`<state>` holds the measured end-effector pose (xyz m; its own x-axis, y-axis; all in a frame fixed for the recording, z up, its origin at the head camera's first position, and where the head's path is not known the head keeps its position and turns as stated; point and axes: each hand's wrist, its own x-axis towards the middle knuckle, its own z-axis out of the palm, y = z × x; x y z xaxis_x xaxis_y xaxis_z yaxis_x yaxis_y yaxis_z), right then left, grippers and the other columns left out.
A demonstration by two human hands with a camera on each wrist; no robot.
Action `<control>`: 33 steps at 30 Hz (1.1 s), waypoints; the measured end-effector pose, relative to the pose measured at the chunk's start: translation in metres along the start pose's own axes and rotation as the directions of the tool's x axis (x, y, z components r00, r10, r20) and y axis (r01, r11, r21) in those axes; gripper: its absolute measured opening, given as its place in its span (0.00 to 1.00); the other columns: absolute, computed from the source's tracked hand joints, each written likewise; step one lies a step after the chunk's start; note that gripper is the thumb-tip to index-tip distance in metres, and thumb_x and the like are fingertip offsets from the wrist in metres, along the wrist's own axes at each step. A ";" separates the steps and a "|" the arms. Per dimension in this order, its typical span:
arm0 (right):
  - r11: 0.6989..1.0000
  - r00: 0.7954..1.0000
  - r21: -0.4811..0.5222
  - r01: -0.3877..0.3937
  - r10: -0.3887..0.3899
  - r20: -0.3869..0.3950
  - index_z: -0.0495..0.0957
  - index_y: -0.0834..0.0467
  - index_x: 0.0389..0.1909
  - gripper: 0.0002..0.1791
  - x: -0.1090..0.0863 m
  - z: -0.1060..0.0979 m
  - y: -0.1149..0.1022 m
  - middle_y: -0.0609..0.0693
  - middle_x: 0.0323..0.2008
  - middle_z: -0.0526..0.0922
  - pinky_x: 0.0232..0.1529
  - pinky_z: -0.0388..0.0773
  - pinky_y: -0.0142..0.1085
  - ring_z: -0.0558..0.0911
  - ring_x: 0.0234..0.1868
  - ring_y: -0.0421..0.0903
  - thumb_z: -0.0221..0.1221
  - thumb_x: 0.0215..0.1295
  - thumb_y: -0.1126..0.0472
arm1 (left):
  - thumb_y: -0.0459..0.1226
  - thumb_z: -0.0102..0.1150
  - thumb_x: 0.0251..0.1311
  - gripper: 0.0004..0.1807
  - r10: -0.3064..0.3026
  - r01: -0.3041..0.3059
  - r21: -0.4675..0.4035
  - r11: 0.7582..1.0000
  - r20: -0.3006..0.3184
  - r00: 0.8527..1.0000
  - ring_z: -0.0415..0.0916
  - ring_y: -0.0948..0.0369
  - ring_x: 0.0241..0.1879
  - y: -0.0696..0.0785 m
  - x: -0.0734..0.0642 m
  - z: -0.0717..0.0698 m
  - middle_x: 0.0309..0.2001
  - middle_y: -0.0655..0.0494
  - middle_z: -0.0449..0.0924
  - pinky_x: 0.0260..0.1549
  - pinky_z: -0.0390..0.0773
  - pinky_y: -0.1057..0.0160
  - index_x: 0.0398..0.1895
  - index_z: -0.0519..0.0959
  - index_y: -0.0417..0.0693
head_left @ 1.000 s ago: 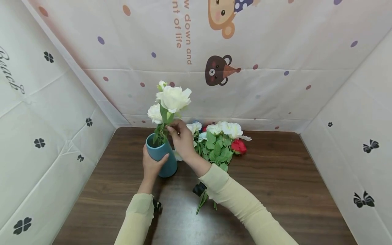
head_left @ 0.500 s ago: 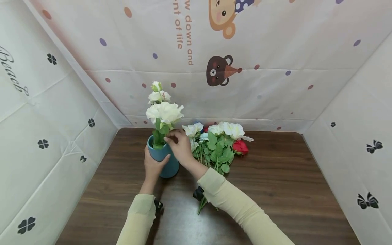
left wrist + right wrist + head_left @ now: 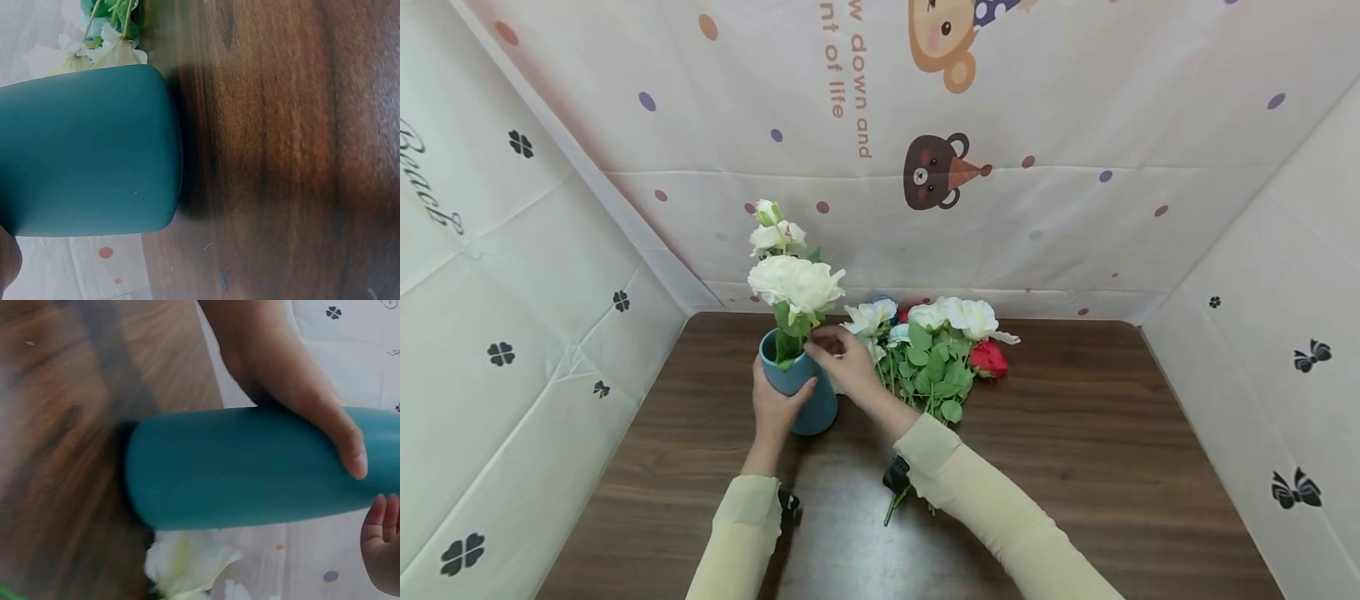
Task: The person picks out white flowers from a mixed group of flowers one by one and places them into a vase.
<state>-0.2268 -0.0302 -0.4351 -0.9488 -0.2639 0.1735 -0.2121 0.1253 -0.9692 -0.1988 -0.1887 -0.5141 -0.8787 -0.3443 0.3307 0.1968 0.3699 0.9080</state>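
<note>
A blue-green vase (image 3: 805, 392) stands slightly tilted on the wooden table in the head view. My left hand (image 3: 775, 408) grips it round its upper body, thumb across the near side. White artificial roses (image 3: 797, 282) with green leaves rise out of its mouth, their lower stems hidden inside. At the rim's right side is my right hand (image 3: 847, 365), fingers bent and fingertips right beside the leaves; I cannot tell whether they pinch a stem. In the right wrist view the right hand's curled fingers (image 3: 384, 519) are close to the vase wall (image 3: 237, 469), near its upper end.
Right of the vase lies a pile of artificial flowers: white blooms (image 3: 970, 318), a red rose (image 3: 988, 359) and green leaves (image 3: 936, 367), stems pointing toward the front. The brown table (image 3: 1075, 467) ends at a printed cloth backdrop (image 3: 1075, 242), with cloth walls at both sides.
The white roses have sunk lower into the vase and swung left, more blooms now showing above. My right hand has come down to the rim. My left hand keeps its grip.
</note>
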 end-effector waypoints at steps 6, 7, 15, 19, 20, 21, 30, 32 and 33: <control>0.988 0.988 -0.098 -0.118 0.107 -0.115 0.82 0.69 0.48 0.13 -0.014 -0.049 0.034 0.69 0.39 0.85 0.34 0.80 0.34 0.82 0.32 0.49 0.59 0.73 0.63 | 0.37 0.75 0.48 0.53 -0.037 0.037 0.000 0.999 0.017 0.999 0.69 0.39 0.66 -0.001 -0.002 0.000 0.70 0.35 0.68 0.65 0.67 0.34 0.77 0.57 0.39; 0.977 0.984 -0.158 -0.145 0.126 -0.122 0.83 0.69 0.47 0.12 -0.017 -0.060 0.040 0.69 0.38 0.85 0.33 0.78 0.33 0.82 0.31 0.49 0.59 0.73 0.63 | 0.37 0.75 0.48 0.53 -0.041 0.041 -0.005 0.999 0.016 0.999 0.69 0.39 0.66 -0.001 -0.002 0.000 0.70 0.35 0.69 0.65 0.67 0.34 0.77 0.57 0.39; 0.780 0.940 -0.525 -0.340 0.291 -0.176 0.79 0.62 0.24 0.14 -0.040 -0.118 0.077 0.52 0.21 0.79 0.29 0.69 0.35 0.70 0.21 0.43 0.62 0.70 0.61 | 0.36 0.75 0.48 0.52 -0.033 0.033 -0.024 0.999 0.004 0.999 0.69 0.39 0.66 -0.001 -0.001 -0.002 0.70 0.35 0.69 0.65 0.67 0.34 0.77 0.57 0.40; 0.748 0.909 -0.524 -0.407 0.387 -0.153 0.67 0.55 0.09 0.28 -0.045 -0.126 0.090 0.43 0.08 0.64 0.23 0.62 0.32 0.63 0.14 0.40 0.64 0.69 0.58 | 0.35 0.75 0.48 0.52 -0.036 0.036 -0.025 0.999 0.005 0.999 0.69 0.39 0.67 -0.002 -0.002 -0.001 0.70 0.35 0.69 0.66 0.67 0.35 0.77 0.57 0.39; 0.749 0.904 -0.517 -0.414 0.403 -0.141 0.65 0.54 0.07 0.30 -0.044 -0.127 0.092 0.43 0.07 0.62 0.22 0.62 0.32 0.62 0.13 0.40 0.64 0.69 0.57 | 0.35 0.75 0.48 0.53 -0.039 0.039 -0.024 0.999 0.005 0.999 0.69 0.39 0.67 -0.001 -0.002 -0.001 0.70 0.35 0.69 0.66 0.66 0.35 0.77 0.57 0.40; 0.750 0.900 -0.509 -0.421 0.413 -0.136 0.65 0.53 0.06 0.30 -0.044 -0.127 0.094 0.43 0.06 0.62 0.22 0.62 0.32 0.63 0.13 0.40 0.65 0.69 0.58 | 0.35 0.75 0.48 0.53 -0.043 0.044 -0.022 0.999 0.007 0.999 0.69 0.39 0.67 -0.001 -0.002 -0.001 0.70 0.35 0.69 0.67 0.66 0.35 0.77 0.57 0.40; 0.719 0.880 -0.519 -0.462 0.445 -0.167 0.64 0.53 0.08 0.29 -0.035 -0.129 0.103 0.43 0.08 0.62 0.23 0.66 0.33 0.65 0.14 0.40 0.64 0.68 0.62 | 0.37 0.75 0.48 0.52 -0.052 0.052 -0.019 0.998 0.018 0.998 0.69 0.40 0.66 0.000 0.000 -0.001 0.70 0.37 0.69 0.66 0.67 0.34 0.77 0.58 0.41; 0.723 0.876 -0.510 -0.467 0.455 -0.157 0.66 0.54 0.08 0.27 -0.033 -0.130 0.103 0.44 0.08 0.66 0.25 0.71 0.33 0.71 0.14 0.40 0.63 0.68 0.63 | 0.36 0.75 0.48 0.53 -0.051 0.051 -0.017 0.999 0.014 0.999 0.69 0.40 0.66 -0.001 0.000 -0.001 0.70 0.37 0.68 0.66 0.67 0.34 0.77 0.58 0.41; 0.726 0.872 -0.498 -0.474 0.464 -0.154 0.67 0.54 0.08 0.27 -0.032 -0.131 0.102 0.45 0.08 0.69 0.26 0.74 0.34 0.74 0.15 0.41 0.63 0.68 0.64 | 0.37 0.75 0.48 0.53 -0.053 0.053 -0.013 0.999 0.012 0.999 0.69 0.40 0.67 -0.001 0.000 -0.002 0.70 0.37 0.68 0.66 0.66 0.34 0.77 0.58 0.41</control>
<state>-0.2484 0.1163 -0.5169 -0.9621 -0.0250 -0.2715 0.1793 0.6924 -0.6989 -0.1987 -0.1905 -0.5142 -0.8930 -0.3529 0.2792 0.1558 0.3397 0.9275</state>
